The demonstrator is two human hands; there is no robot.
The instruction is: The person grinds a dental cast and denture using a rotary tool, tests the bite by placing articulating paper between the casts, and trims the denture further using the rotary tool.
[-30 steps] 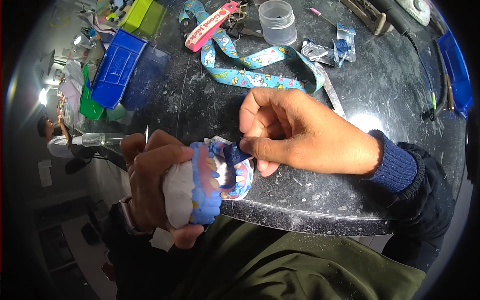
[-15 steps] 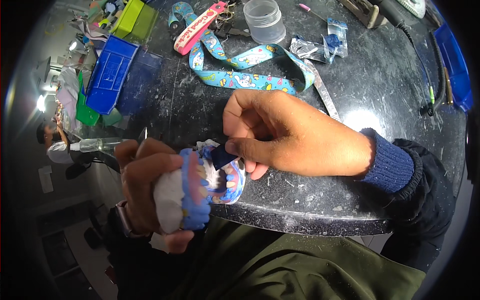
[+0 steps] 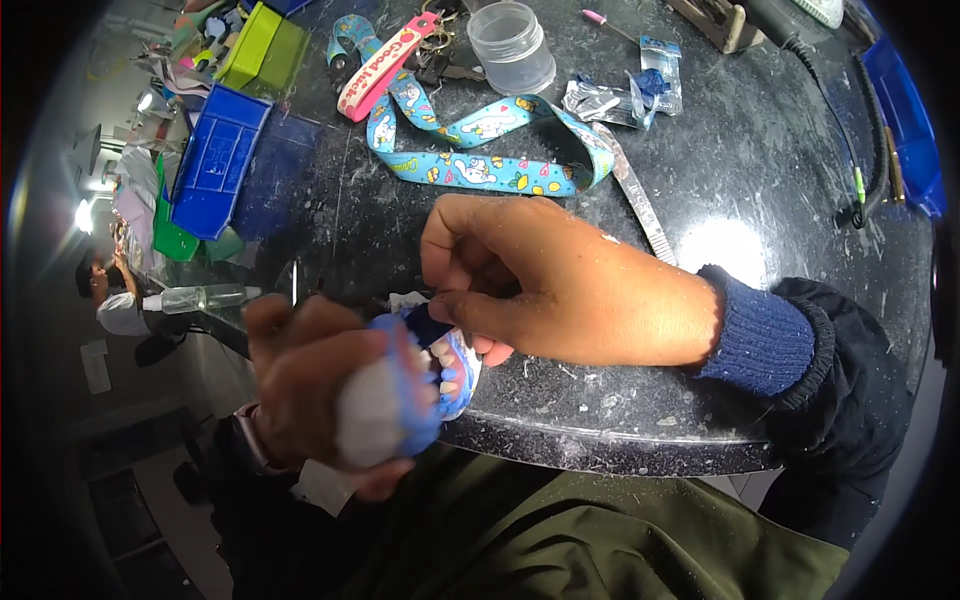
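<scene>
My left hand point(image 3: 310, 375) is closed around one half of a dental model point(image 3: 375, 415), a white plaster base with blue and pink wax and teeth. It is tilted on its side and blurred. Close against it is the other half of the model point(image 3: 460, 375), with cream teeth, at the bench's near edge. Between thumb and finger, my right hand point(image 3: 560, 280) pinches a dark blue strip of articulating paper point(image 3: 427, 325), which reaches in between the two halves. Its far end is hidden behind the left-hand half.
Beyond my hands lie a blue patterned lanyard point(image 3: 470, 172) with keys, a clear plastic jar point(image 3: 512, 55), a metal ruler point(image 3: 640, 195) and torn foil packets point(image 3: 630, 95). Blue point(image 3: 222, 160) and yellow-green point(image 3: 262, 45) bins stand left, near a clear bottle point(image 3: 205, 298). Another person point(image 3: 118, 300) is far left.
My left hand has moved the held half rightward, closing the gap to the other half over the paper. My right hand has shifted slightly left with the strip.
</scene>
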